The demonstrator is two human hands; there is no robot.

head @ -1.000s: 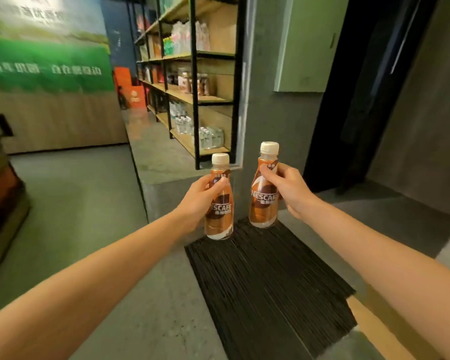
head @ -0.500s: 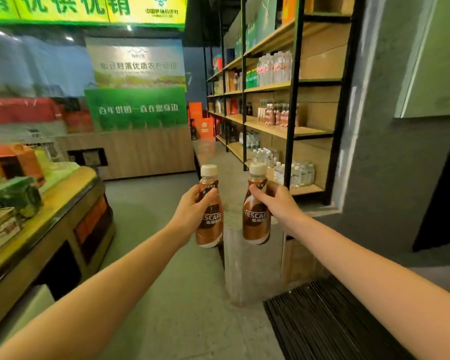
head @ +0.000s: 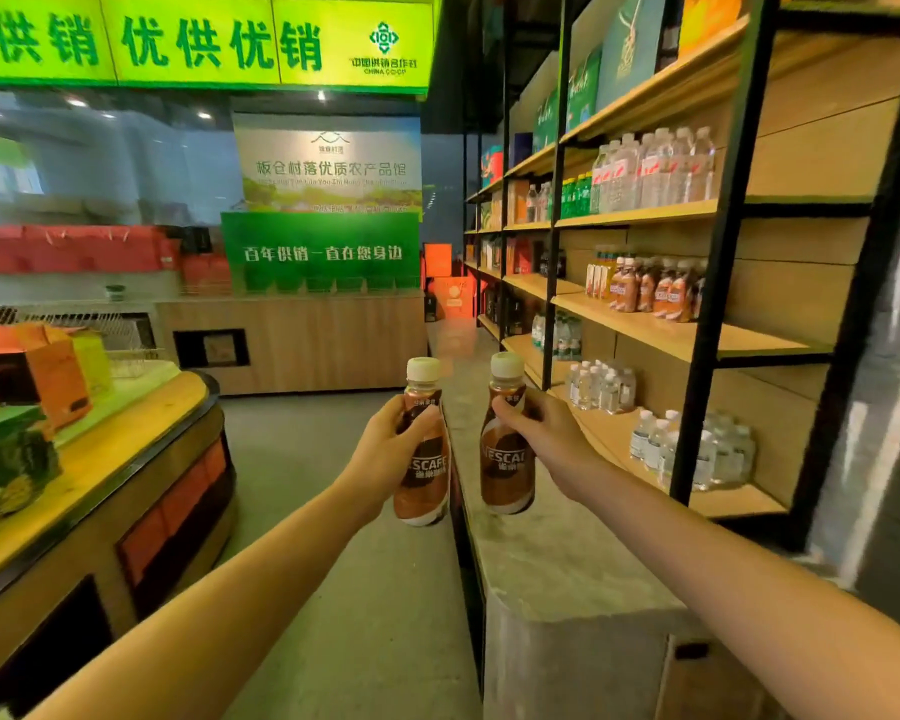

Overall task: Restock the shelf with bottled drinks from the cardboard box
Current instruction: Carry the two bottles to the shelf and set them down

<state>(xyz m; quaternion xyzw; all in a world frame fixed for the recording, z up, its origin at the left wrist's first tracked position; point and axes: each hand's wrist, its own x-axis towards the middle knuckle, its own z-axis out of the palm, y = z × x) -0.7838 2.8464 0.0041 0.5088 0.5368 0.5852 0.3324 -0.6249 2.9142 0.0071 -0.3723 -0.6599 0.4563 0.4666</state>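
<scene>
My left hand (head: pixel 385 449) grips a brown Nescafe coffee bottle (head: pixel 421 475) with a cream cap, held upright. Close to its right, my right hand (head: pixel 544 439) holds a second, matching coffee bottle (head: pixel 507 459), also upright. Both are out in front of me over the near end of a grey stone ledge (head: pixel 541 553). The wooden shelf unit (head: pixel 687 337) with a black frame rises on the right. Its middle board carries a row of the same coffee bottles (head: pixel 655 291). The cardboard box is out of sight.
Clear water bottles (head: pixel 692 449) stand on the lowest board and more on the upper one (head: pixel 650 168). A curved wooden display counter (head: pixel 89 459) with boxed goods is on the left. A grey floor aisle (head: pixel 333 459) runs between counter and ledge toward a green-signed back counter (head: pixel 292 345).
My view has swung left and up from the dark floor mat to the shop aisle and shelf. Both hands have kept their bottles upright in front of me.
</scene>
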